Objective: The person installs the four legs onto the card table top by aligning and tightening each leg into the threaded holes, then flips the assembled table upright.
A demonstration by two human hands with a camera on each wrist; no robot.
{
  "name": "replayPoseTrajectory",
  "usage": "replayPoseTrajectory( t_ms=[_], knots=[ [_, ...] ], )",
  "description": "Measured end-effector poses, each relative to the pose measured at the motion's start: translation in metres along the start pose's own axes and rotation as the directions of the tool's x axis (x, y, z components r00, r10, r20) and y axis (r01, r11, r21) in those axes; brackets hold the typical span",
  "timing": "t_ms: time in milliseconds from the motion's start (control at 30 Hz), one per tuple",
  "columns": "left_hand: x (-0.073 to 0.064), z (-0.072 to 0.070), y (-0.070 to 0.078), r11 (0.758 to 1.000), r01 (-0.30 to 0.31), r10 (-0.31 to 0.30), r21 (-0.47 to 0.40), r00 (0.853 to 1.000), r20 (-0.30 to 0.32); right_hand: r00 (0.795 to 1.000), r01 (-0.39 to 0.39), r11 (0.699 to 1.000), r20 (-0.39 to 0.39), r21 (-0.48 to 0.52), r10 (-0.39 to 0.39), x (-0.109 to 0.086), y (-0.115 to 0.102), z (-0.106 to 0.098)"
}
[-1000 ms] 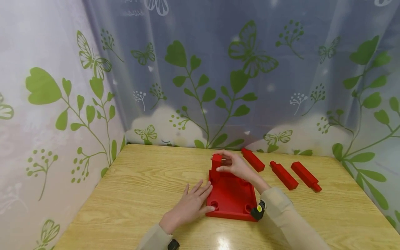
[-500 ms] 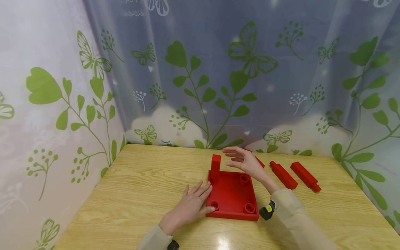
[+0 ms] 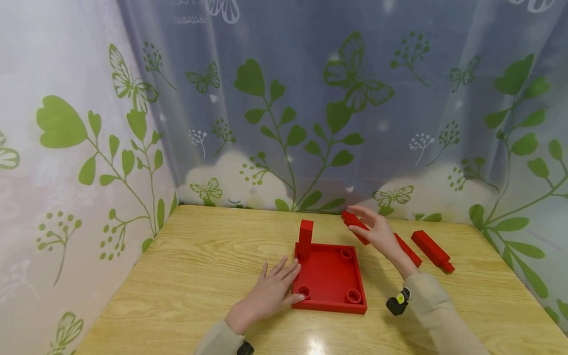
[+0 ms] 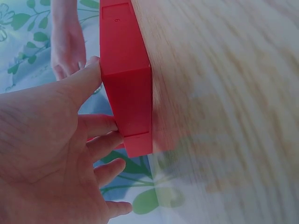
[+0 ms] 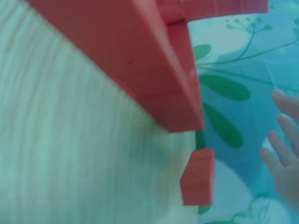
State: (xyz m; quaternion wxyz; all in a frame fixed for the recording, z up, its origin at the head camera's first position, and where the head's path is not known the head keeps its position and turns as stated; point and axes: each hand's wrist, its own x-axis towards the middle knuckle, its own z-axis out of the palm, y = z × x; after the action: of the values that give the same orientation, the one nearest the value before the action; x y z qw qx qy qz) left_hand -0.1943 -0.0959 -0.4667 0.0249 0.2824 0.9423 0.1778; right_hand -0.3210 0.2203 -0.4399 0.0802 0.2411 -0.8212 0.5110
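Note:
My left hand [image 3: 268, 298] lies with straight, spread fingers against the left side of a square red tray [image 3: 328, 306]; its thumb reaches the front corner. The left wrist view shows these fingertips on the tray's side wall [image 4: 128, 105]. The tray has round sockets at its corners, and a square red leg [image 3: 305, 239] stands upright in the far left one. My right hand [image 3: 379, 234] hovers over a red leg [image 3: 358, 230] lying at the back, fingers spread. In the right wrist view, that hand's fingers [image 5: 282, 149] stand apart from the lying leg [image 5: 198, 179].
Two more red legs lie on the wooden table to the right: one [image 3: 408, 251] partly behind my right wrist, the other [image 3: 430, 249] farther right with its narrow peg toward me. A patterned curtain [image 3: 284, 123] hangs behind the table and along its sides.
My right hand has let go of the upright leg and moved right, to the leg lying at the back. The left hand has stayed in place on the tray.

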Motion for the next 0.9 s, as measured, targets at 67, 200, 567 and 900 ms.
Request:
replayPoseTrajectory(
  t_ms=[67,200,567,900],
  knots=[
    [0.0,0.001,0.0,1.0,0.001,-0.001,-0.001,1.0,-0.001,1.0,-0.006,1.0,-0.014,-0.018,0.006,-0.002,0.006,-0.001],
    [0.0,0.001,-0.001,1.0,0.003,-0.003,-0.004,1.0,0.001,0.999,-0.041,0.996,-0.034,-0.083,0.038,-0.006,0.016,-0.003],
    [0.0,0.001,-0.002,1.0,0.001,-0.001,-0.015,1.0,0.003,0.982,-0.188,0.951,-0.045,-0.247,0.182,-0.007,0.038,-0.005],
    [0.0,0.002,-0.002,1.0,-0.002,0.002,-0.014,1.0,-0.004,0.968,-0.247,0.912,-0.048,-0.326,0.245,-0.004,0.042,-0.001]
  ],
)
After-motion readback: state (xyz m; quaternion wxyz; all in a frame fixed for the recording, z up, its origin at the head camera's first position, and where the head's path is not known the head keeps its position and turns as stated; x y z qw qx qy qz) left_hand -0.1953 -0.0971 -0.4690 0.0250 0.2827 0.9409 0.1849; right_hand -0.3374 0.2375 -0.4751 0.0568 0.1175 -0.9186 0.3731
